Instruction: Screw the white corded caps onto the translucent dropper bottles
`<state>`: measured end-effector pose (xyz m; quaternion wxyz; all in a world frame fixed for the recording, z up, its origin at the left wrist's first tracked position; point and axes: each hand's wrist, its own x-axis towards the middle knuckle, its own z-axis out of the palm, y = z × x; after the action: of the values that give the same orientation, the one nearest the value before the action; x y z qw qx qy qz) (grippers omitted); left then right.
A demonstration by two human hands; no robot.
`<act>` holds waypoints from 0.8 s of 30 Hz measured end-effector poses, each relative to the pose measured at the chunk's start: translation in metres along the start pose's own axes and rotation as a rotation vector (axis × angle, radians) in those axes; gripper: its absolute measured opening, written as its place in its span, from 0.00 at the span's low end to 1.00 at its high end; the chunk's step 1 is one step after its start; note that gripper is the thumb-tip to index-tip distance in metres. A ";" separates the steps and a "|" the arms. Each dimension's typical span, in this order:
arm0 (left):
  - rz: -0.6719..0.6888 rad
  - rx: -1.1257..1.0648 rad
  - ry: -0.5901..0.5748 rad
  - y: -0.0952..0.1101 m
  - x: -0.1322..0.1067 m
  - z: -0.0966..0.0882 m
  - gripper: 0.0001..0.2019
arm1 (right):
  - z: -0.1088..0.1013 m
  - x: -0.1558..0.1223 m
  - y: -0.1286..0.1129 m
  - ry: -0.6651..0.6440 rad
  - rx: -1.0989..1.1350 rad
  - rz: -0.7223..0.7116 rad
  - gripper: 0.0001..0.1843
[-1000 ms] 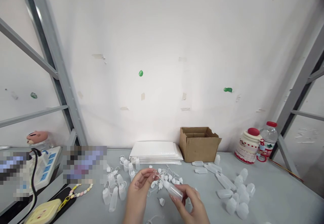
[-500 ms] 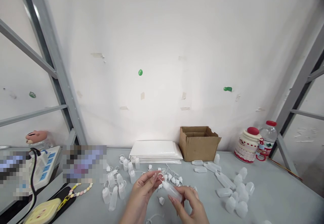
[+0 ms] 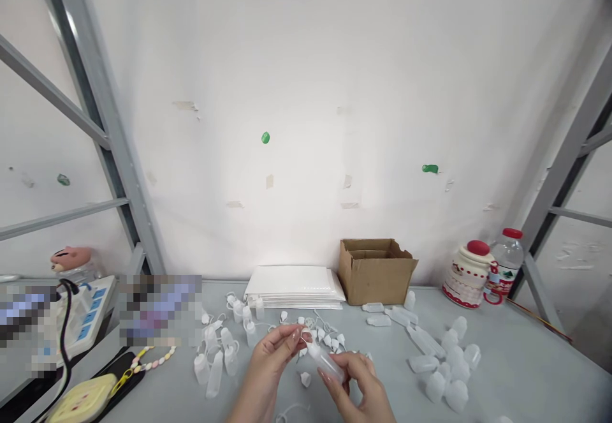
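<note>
My right hand (image 3: 361,388) grips a small translucent plastic bottle (image 3: 326,363), tilted with its neck pointing up and left. My left hand (image 3: 275,353) pinches a small white cap (image 3: 306,338) right at the bottle's neck. Loose white caps (image 3: 322,335) with thin tethers lie scattered on the grey table (image 3: 516,372) just behind my hands. Capped bottles (image 3: 217,359) lie in a cluster to the left. Uncapped bottles (image 3: 447,372) lie in a heap to the right.
A stack of white sheets (image 3: 295,286) and an open cardboard box (image 3: 375,271) stand against the wall. A red-lidded jar (image 3: 471,275) and a water bottle (image 3: 507,258) stand at the right. A power strip (image 3: 81,311) and yellow case (image 3: 81,400) are at the left. Grey metal frames flank the table.
My left hand has brought the cap in to the bottle's neck. My right hand holds the bottle a little lower and nearer to me.
</note>
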<state>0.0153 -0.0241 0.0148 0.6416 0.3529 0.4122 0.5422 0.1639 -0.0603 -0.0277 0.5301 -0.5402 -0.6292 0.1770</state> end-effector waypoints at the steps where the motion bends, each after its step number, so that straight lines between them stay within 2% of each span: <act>1: 0.024 0.041 -0.001 0.000 0.000 -0.001 0.16 | 0.000 0.000 0.001 -0.009 -0.006 0.000 0.20; 6: 0.100 0.195 0.001 0.002 0.000 -0.002 0.15 | -0.001 0.001 0.003 -0.037 -0.027 0.015 0.21; 14: 0.122 0.355 -0.068 0.002 0.004 -0.008 0.17 | 0.003 -0.001 0.006 -0.072 -0.045 0.048 0.25; 18: 0.095 0.326 -0.090 0.000 0.005 -0.005 0.19 | 0.009 -0.001 0.009 -0.112 0.056 0.154 0.27; 21: 0.061 0.247 -0.058 -0.001 0.001 0.001 0.19 | 0.013 0.000 0.010 -0.179 0.223 0.242 0.28; 24: 0.052 0.204 -0.036 -0.003 -0.001 0.005 0.19 | 0.014 0.000 0.011 -0.204 0.254 0.270 0.28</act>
<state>0.0204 -0.0257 0.0146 0.5955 0.4367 0.4443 0.5073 0.1571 -0.0511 -0.0421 0.4988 -0.5276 -0.5741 0.3784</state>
